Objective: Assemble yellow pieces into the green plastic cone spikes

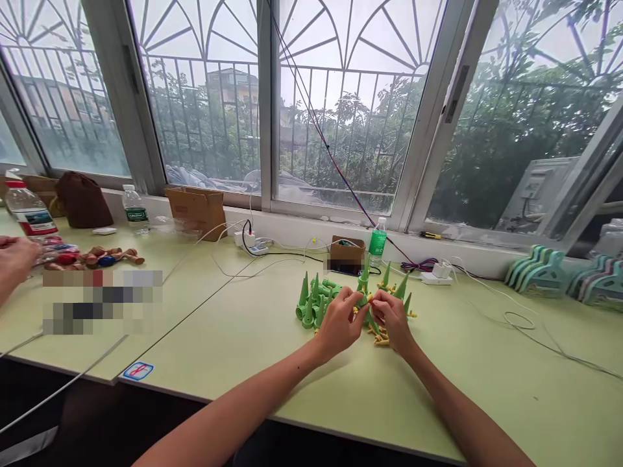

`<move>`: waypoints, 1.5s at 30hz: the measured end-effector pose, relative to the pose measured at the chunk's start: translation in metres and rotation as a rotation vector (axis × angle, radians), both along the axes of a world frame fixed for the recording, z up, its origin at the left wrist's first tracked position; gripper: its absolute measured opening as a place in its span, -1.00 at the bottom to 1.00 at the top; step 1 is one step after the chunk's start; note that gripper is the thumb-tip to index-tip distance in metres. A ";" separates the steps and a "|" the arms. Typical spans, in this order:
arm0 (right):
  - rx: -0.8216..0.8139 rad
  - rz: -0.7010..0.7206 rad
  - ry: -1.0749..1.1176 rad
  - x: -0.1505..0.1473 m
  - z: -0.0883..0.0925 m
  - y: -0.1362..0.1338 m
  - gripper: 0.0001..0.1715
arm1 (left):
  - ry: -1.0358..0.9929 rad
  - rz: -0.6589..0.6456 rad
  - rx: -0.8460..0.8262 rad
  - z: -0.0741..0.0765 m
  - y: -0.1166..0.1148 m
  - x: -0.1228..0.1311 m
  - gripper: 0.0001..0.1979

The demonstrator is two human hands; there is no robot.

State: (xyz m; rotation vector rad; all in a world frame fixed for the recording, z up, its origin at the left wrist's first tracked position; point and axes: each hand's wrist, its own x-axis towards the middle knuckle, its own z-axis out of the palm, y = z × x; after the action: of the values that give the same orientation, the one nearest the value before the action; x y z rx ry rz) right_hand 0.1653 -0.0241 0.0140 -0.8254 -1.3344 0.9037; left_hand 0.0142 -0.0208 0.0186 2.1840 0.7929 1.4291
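Observation:
Over the light green table (pixel 253 350), my left hand (pixel 341 320) pinches a small green piece (pixel 361 299). Close against it on the right, my right hand (pixel 390 316) has its fingers closed on a small yellow piece (pixel 370 299), which meets the green one. Several green cone-shaped parts (pixel 307 311) stand and lie to the left of and behind my hands, some of them upright with pointed tips. Small yellow pieces (pixel 382 340) lie under and beside my right hand, partly hidden by it.
Behind the parts are a green-labelled bottle (pixel 378 240), a small cardboard box (pixel 347 250) and cables. Green hangers (pixel 538 272) stand at the right. At the far left, another person's hand (pixel 17 259) is near brown and red pieces (pixel 92 257). A larger box (pixel 197 211) sits by the window.

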 end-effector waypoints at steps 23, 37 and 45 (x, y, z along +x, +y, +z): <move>0.072 -0.042 -0.114 -0.003 -0.008 0.008 -0.56 | -0.126 0.117 0.037 0.002 0.005 0.003 -0.88; 0.056 0.011 -0.151 -0.003 -0.003 0.006 -0.50 | -0.323 -0.200 -0.445 0.011 0.001 0.002 -0.74; 0.068 0.005 -0.208 -0.005 -0.002 0.004 -0.47 | -0.378 -0.280 -0.524 0.009 0.003 0.002 -0.70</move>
State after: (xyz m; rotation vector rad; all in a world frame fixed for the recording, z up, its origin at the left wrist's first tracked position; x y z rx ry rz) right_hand 0.1604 -0.0200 0.0118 -0.8810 -1.5396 0.7878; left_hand 0.0164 -0.0173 0.0271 1.5049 0.6072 1.2606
